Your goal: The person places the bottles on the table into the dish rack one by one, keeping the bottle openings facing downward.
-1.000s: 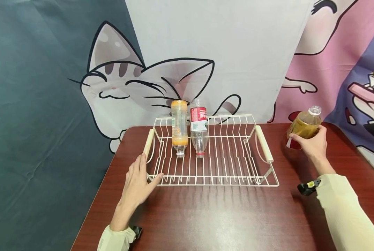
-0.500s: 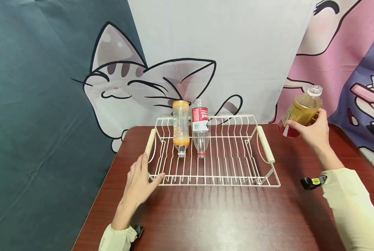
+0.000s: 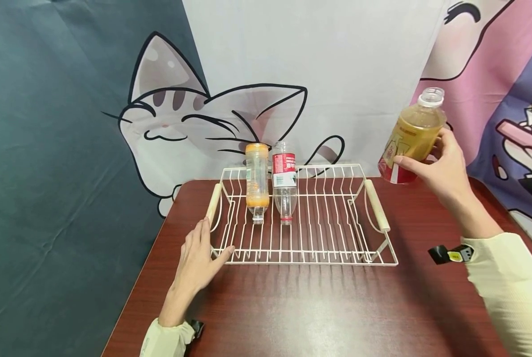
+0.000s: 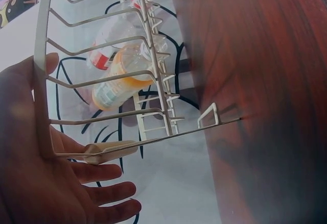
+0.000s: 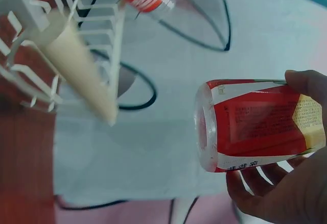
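Observation:
My right hand (image 3: 449, 171) grips a plastic bottle (image 3: 411, 136) with a yellow and red label, held in the air right of the rack. Its clear neck has a white ring and points up, with the body tilted; the right wrist view shows its red lower side (image 5: 263, 124). My left hand (image 3: 196, 265) rests at the front left corner of a white wire dish rack (image 3: 301, 264), fingers straight along its side and thumb over the front rail. Inside lie an orange-banded clear bottle (image 3: 257, 173) and a red-labelled clear bottle (image 3: 285, 171), necks toward me.
The rack has a pale handle (image 3: 376, 206) on the right and another (image 3: 213, 202) on the left. It stands on a dark red wooden table (image 3: 310, 307). A cloth backdrop (image 3: 360, 64) printed with cartoon cats rises behind the table.
My right hand has lifted the yellow and red bottle off the table, moving it up and somewhat left, with more tilt. The left hand and rack have stayed in place.

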Tool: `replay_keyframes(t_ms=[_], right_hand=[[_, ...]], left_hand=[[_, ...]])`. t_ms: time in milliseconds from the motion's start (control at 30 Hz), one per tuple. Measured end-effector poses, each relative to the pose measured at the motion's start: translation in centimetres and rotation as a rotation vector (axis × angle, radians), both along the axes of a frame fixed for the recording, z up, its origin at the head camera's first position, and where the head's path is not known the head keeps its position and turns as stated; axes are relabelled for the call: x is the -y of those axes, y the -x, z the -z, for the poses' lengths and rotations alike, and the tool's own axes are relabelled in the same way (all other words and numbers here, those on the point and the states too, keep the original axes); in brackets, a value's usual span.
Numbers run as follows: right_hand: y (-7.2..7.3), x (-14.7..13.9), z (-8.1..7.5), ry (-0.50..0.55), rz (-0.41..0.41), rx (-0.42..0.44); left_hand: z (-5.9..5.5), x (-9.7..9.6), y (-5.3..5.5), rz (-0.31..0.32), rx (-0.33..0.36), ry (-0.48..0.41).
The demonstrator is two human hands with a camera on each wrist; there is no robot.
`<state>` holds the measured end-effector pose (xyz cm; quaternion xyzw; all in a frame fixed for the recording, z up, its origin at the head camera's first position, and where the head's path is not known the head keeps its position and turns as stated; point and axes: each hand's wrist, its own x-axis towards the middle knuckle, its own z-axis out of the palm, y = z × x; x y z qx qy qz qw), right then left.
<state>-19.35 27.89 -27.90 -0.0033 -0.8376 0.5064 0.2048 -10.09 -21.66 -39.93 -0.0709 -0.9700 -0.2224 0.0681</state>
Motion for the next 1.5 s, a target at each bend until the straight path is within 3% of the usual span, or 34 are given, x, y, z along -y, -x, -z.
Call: replay_keyframes(t_ms=[200, 433, 833, 1200, 1333, 1500], right_hand=[[-0.8, 2.5, -2.0, -0.008, -0.123, -0.022], [-1.4, 5.3, -2.8, 0.004, -0.245, -0.029], [-2.0, 9.4, -2.6, -0.099, -0.349, 0.044], [-2.3, 10.7, -1.5, -0.077, -0.417, 0.046], [-2.4, 11.2, -1.3, -0.078, -0.424, 0.054], [-2.4, 12.1, -1.2, -0.109, -0.439, 0.066]], left_hand=[[-0.1, 0.0, 0.0, 0.0, -0.003, 0.005], [-0.2, 0.0, 0.0, -0.002, 0.007, 0.005], [-0.3, 0.1, -0.1, 0.001, 0.026, 0.003], [-0.5, 0.0, 0.1, 0.003, 0.032, 0.016], [-1.4, 0.0, 0.3, -0.001, -0.032, 0.054], [-4.5, -1.5, 1.1, 0.042, -0.212, -0.002]])
